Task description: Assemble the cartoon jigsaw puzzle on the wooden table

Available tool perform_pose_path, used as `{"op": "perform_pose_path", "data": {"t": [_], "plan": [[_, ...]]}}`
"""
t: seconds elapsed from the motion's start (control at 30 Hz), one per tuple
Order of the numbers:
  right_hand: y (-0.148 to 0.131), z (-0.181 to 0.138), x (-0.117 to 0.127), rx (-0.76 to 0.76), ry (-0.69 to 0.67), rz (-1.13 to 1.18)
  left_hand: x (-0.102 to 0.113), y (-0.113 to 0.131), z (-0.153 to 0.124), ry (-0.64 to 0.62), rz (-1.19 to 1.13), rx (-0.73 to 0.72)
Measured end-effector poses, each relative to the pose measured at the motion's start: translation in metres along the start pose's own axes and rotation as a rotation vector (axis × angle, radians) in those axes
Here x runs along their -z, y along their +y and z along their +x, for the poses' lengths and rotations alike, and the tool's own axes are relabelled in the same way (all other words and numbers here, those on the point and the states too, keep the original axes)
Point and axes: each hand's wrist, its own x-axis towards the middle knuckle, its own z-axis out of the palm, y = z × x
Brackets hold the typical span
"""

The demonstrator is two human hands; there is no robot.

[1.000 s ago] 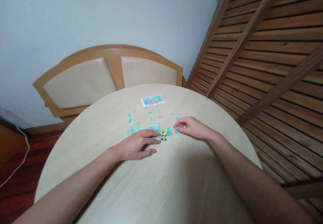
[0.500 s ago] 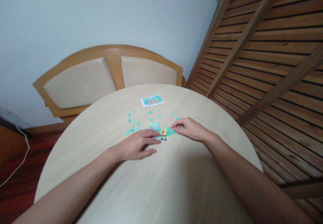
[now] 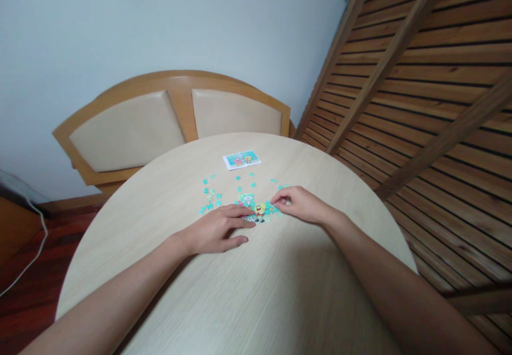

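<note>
A partly joined jigsaw puzzle [image 3: 260, 209] with a yellow sponge cartoon figure on a teal ground lies on the round table. Across its left part rests my left hand [image 3: 222, 229], palm down, fingers spread and holding nothing; it covers some of the picture. At the puzzle's right edge my right hand [image 3: 294, 203] is closed in a pinch, thumb and forefinger on a small jigsaw piece that the fingers mostly hide. Loose teal jigsaw pieces [image 3: 210, 205] lie scattered left of the puzzle, and several more are beyond it.
Toward the far side of the table [image 3: 248, 280] lies a printed picture card [image 3: 242, 159] with the cartoon figures. A wooden bench back with cream pads [image 3: 128, 131] stands behind, against the wall. Slatted wood panelling [image 3: 420, 104] rises at the right. A white cable [image 3: 42, 227] hangs at the left.
Both hands stay nearly where they were. The fingers of my right hand have shifted very slightly at the puzzle's right edge.
</note>
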Motion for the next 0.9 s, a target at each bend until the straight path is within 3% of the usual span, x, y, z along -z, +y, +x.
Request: {"op": "perform_pose_path", "data": {"t": [0.23, 0.63, 0.9], "plan": [[-0.001, 0.0, 0.001, 0.011, -0.005, -0.008, 0.002, 0.002, 0.0, -0.007, -0.009, 0.006], [-0.004, -0.012, 0.023, 0.028, -0.18, 0.138, 0.002, 0.001, -0.001, -0.011, 0.001, 0.008], [-0.004, -0.011, 0.022, 0.005, -0.242, 0.049, 0.0, 0.0, -0.002, -0.015, 0.028, 0.003]]}}
